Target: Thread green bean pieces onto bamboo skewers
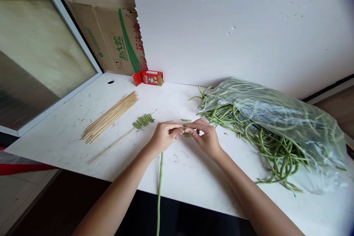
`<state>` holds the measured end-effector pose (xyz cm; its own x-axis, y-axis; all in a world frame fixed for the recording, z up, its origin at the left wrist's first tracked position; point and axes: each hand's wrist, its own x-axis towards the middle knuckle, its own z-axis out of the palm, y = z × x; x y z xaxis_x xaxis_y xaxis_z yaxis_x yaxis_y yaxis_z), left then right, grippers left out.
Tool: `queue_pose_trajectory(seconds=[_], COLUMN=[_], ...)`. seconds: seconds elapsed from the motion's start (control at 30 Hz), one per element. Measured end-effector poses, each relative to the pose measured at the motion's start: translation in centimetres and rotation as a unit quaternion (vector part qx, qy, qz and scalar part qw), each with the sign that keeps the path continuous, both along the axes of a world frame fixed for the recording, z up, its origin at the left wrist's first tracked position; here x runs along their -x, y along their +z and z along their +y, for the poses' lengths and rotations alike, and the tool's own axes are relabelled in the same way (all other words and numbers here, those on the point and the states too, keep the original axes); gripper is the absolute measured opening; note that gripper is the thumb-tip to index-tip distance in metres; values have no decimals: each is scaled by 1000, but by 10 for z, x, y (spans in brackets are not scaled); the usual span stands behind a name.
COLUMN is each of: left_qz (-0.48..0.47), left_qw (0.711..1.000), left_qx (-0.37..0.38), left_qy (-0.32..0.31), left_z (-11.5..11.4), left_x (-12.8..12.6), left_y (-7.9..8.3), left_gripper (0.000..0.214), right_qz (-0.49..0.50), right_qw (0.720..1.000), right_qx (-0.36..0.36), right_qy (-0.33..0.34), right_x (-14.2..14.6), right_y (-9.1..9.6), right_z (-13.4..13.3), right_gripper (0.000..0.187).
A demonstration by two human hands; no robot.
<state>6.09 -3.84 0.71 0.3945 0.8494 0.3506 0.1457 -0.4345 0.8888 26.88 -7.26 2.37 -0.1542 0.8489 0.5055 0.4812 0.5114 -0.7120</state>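
A long green bean (160,188) is pinched between both my hands over the white table. My left hand (163,135) is closed on it, and its long tail hangs down past the table's front edge. My right hand (204,136) grips the same bean near its other end, thumb and fingers pressed together. Short cut bean pieces (186,120) lie on the table just beyond and beneath my hands. Left of them, a wooden skewer (116,144) carries a row of short bean pieces (143,121).
A bundle of bare skewers (110,117) lies on the left. At the right, a clear plastic bag (276,107) spills many long beans (284,151). A small red box (152,77) stands at the back, before a cardboard box (110,40). A framed glass panel (41,51) leans at far left.
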Motion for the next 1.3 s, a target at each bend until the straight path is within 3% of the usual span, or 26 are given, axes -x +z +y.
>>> queue_pose_trajectory(seconds=[0.13, 0.23, 0.33, 0.43, 0.53, 0.7, 0.9, 1.03, 1.17, 1.3], left_qz=[29, 25, -18, -73, -130, -151, -143, -133, -130, -127], left_qw=[995, 995, 998, 996, 985, 979, 974, 974, 975, 975], left_qx=[-89, -85, -38, 19, 75, 122, 133, 135, 135, 133], left_qy=[26, 45, 39, 45, 81, 67, 116, 123, 120, 121], left_z=[1, 1, 0, 1, 4, 8, 17, 21, 22, 22], left_x=[2, 2, -1, -2, -1, -4, -3, -1, -2, -2], left_y=[2, 5, 7, 5, 1, -4, -14, -18, -19, -19], left_gripper=[23, 21, 24, 27, 30, 35, 41, 42, 44, 44], right_qz=[-7, 42, 146, 252, 329, 297, 74, -25, -90, -155], right_qw=[999, 987, 947, 902, 886, 922, 991, 993, 991, 982], right_qx=[49, 152, 278, 335, 318, 247, 81, 42, 15, 34], right_qy=[-5, 12, 66, 100, 78, -3, -72, -109, -96, -104], right_x=[3, 4, 7, 10, 10, -2, -24, -29, -20, -11], right_y=[5, 9, 9, 7, 6, -6, -24, -30, -32, -37], right_z=[-2, -3, -4, -5, -2, 10, 23, 36, 57, 73], right_gripper=[22, 33, 41, 43, 41, 41, 35, 26, 20, 15])
